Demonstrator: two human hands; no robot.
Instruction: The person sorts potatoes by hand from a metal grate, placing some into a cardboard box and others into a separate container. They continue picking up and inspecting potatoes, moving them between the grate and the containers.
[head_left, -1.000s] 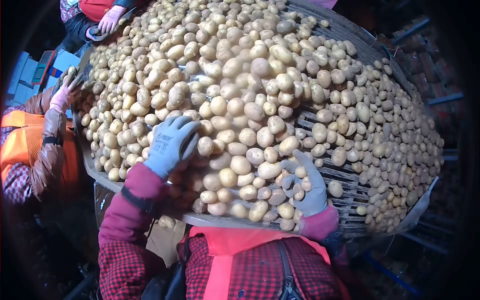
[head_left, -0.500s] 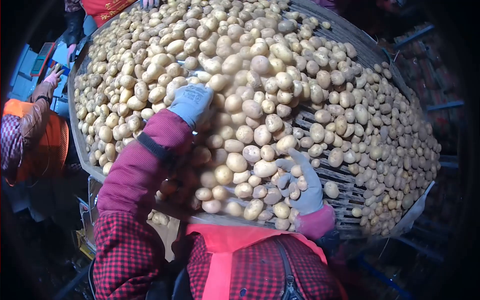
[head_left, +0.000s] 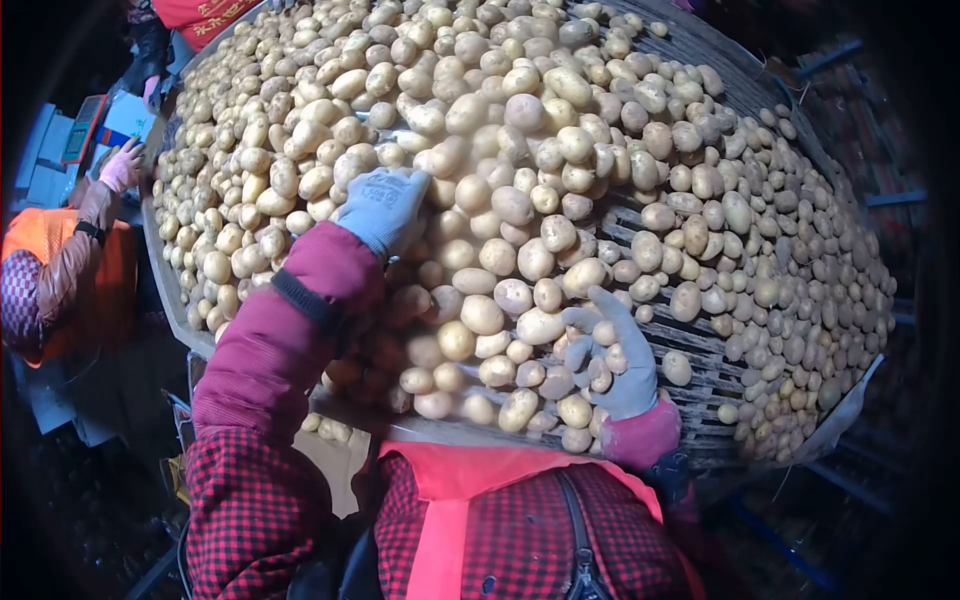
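Broad slatted table point(head_left: 715, 60) bore large heap of potatoes point(head_left: 482, 314), sizes mixed, mostly pale tan, piled densely from left edge through middle. Small ones spread toward right end. Bare slats point(head_left: 705, 350) showed in near right patch, few potatoes scattered there. Rim point(head_left: 195, 340) ran along left side.

One reaches far, one sits near

The left arm point(head_left: 265, 365) makes a long reach, from about 8 o'clock up toward 1 o'clock. The left hand point(head_left: 383, 205), in a glove, is between 10 and 11 o'clock. Its back faces up and its fingers are tucked under, out of sight, so its grip is hidden. The right hand point(head_left: 628, 365), gloved too, is near 4 o'clock. Its fingers point(head_left: 619, 318) are bent and spread apart, pointing toward 10 and 11 o'clock. The right wrist point(head_left: 641, 434) is on the hand's 5 o'clock side.
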